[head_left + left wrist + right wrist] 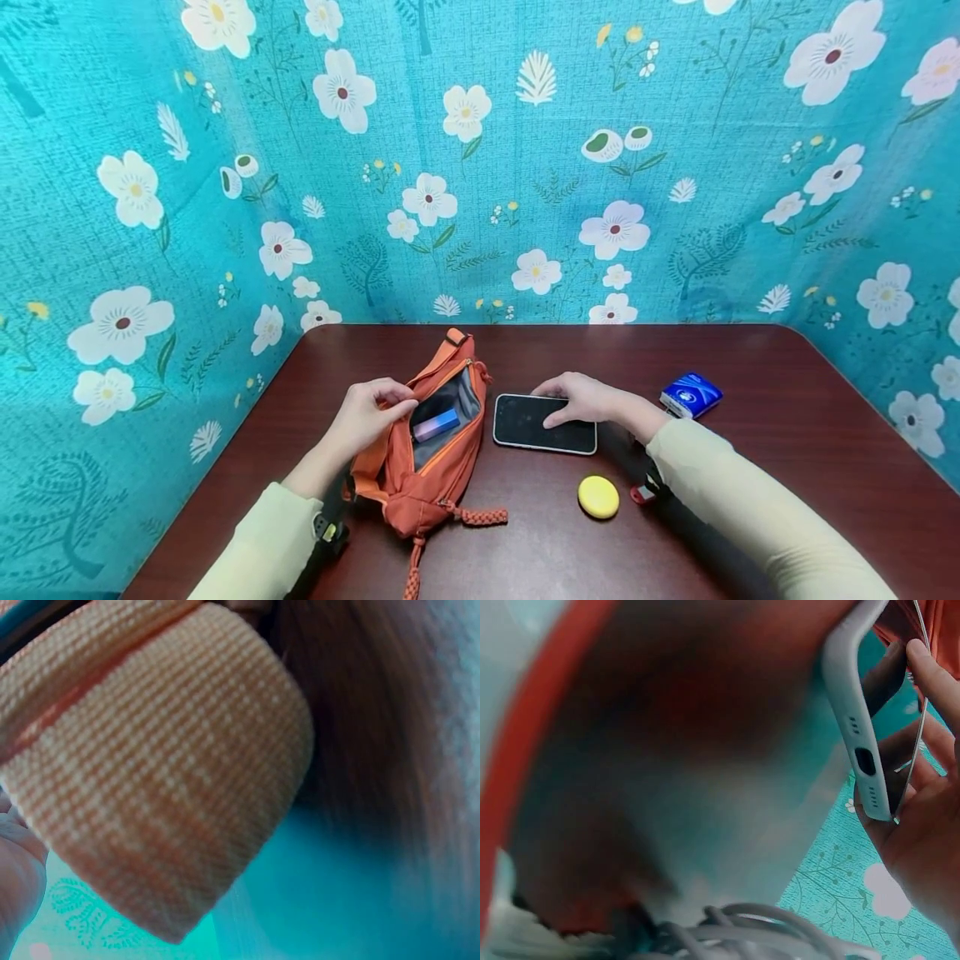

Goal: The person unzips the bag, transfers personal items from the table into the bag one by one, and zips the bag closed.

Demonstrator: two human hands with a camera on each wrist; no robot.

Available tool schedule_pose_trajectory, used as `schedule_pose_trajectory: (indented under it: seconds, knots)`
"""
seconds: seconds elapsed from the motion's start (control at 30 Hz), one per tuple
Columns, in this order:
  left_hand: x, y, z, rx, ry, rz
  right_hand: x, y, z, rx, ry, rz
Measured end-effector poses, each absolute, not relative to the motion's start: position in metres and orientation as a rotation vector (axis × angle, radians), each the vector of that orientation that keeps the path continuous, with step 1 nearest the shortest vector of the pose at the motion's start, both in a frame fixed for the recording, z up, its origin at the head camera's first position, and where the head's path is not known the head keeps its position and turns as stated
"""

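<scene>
An orange waist bag (450, 492) lies unzipped on the table, its grey lining showing. Inside it is a small box (437, 425) fading from pink to blue. My left hand (373, 414) pinches the left rim of the bag's opening; the left wrist view is mostly filled by a woven strap (165, 765), with a bit of the hand (19, 877) at the edge. To the right of the bag, my right hand (581, 398) grips a smartphone (517, 421), thumb over the dark screen. The phone's port end (865, 761) shows in the right wrist view.
A round yellow case (598, 497) lies near the front, beside a small red object (642, 494) partly hidden by the right wrist. A blue tissue pack (692, 395) lies behind the right forearm. Flowered turquoise cloth (480, 167) stands behind the brown table (600, 346).
</scene>
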State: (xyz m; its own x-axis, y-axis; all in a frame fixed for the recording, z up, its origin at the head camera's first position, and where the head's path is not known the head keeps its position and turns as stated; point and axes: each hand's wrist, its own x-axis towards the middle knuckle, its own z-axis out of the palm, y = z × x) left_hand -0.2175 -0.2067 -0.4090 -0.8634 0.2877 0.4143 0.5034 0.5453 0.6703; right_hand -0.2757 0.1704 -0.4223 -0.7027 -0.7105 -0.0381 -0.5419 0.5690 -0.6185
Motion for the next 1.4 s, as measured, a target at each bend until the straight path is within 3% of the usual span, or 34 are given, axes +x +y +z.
schedule_pose_trajectory:
  seconds: [0.9,1.13,1.4]
  knots:
    - [-0.218,-0.206,-0.406,-0.653,-2.532,-1.229,-0.265,0.173,-0.389,-1.159,2.472,-0.99]
    - [-0.218,-0.206,-0.406,-0.662,-2.53,-1.217,-0.256,0.162,-0.372,-1.051,2.487,-1.105]
    - [-0.219,-0.206,-0.408,-0.703,-2.484,-1.225,-0.25,0.142,-0.371,-1.123,2.52,-1.189]
